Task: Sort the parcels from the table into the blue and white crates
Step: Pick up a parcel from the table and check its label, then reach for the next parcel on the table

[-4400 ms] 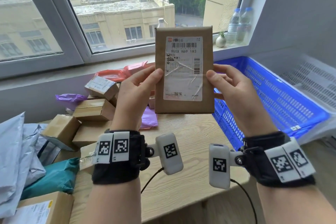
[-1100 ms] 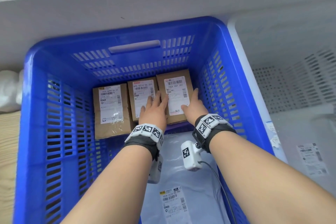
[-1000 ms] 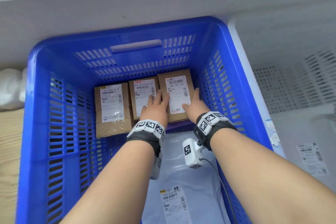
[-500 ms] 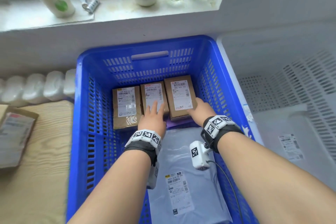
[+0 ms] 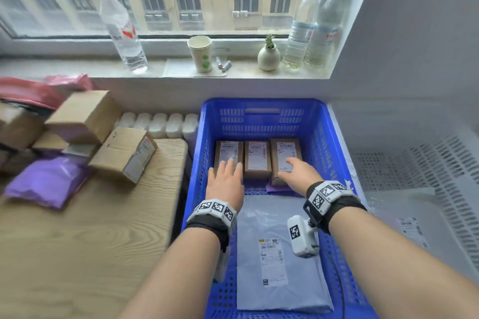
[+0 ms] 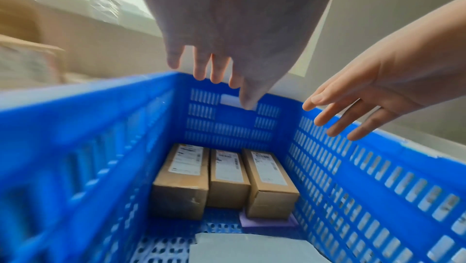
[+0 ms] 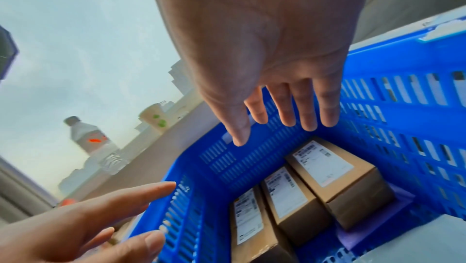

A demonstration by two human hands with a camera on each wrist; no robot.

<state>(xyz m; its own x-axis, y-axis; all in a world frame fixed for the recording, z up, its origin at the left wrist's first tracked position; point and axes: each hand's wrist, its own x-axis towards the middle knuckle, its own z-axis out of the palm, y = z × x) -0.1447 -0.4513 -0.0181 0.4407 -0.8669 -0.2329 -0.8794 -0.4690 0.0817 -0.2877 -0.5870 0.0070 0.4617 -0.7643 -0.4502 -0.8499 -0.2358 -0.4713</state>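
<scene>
Three brown cardboard parcels lie side by side at the far end of the blue crate (image 5: 261, 103): a left one (image 5: 228, 149), a middle one (image 5: 257, 155) and a right one (image 5: 285, 149). The right one rests on a flat purple parcel (image 5: 278, 188). A grey mailer bag (image 5: 274, 254) fills the crate's near end. My left hand (image 5: 224, 171) hovers over the left parcel with straight fingers and holds nothing. My right hand (image 5: 290, 169) hangs above the right parcel, equally empty. Both wrist views show the left hand (image 6: 221, 80) and the right hand (image 7: 277, 120) spread above the crate, clear of the boxes.
The white crate (image 5: 414, 163) stands right of the blue one with a pale labelled parcel (image 5: 410, 228) inside. On the wooden table (image 5: 77, 241) at left lie cardboard boxes (image 5: 124, 153), a purple bag (image 5: 44, 181) and pink bags (image 5: 39, 88). Bottles (image 5: 121, 31), a cup (image 5: 201, 53) and a vase (image 5: 268, 55) line the windowsill.
Earlier both hands carried the right cardboard parcel and set it down in the blue crate. They have since let go and risen off it, the left hand drifting left.
</scene>
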